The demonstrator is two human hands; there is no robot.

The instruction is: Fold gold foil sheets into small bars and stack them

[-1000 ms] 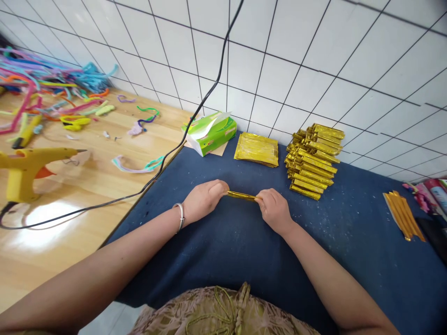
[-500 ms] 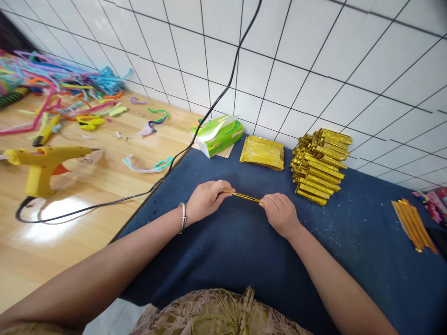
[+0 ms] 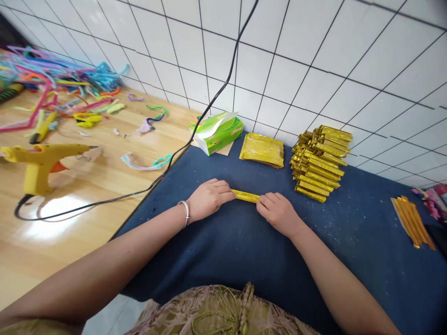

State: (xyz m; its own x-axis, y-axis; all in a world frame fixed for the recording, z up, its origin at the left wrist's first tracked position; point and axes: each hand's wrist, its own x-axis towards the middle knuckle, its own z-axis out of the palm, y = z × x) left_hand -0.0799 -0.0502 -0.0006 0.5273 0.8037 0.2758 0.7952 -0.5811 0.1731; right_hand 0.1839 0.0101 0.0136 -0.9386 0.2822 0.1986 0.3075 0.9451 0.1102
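A narrow folded strip of gold foil paper [image 3: 246, 196] stretches between my two hands over the dark blue cloth. My left hand [image 3: 209, 199], with a silver bangle at its wrist, is closed on the strip's left end. Around the right end, the fingers of my right hand [image 3: 277, 211] are closed too. Both ends of the strip are hidden under my fingers. Beyond my hands lie a flat stack of gold foil sheets [image 3: 261, 150] and a heap of folded gold foil strips [image 3: 319, 163].
A green tissue pack [image 3: 220, 132] stands near the tiled wall. The black cord [image 3: 199, 125] crosses to a yellow glue gun [image 3: 38, 163] on the wooden table. Colourful pipe cleaners [image 3: 70, 83] pile at far left. More folded gold pieces [image 3: 412, 221] lie at right.
The strip has turned from edge-on, showing a thin gap, to showing its broad flat face. My left fingers have rolled over from a raised pinch to lie across its end.
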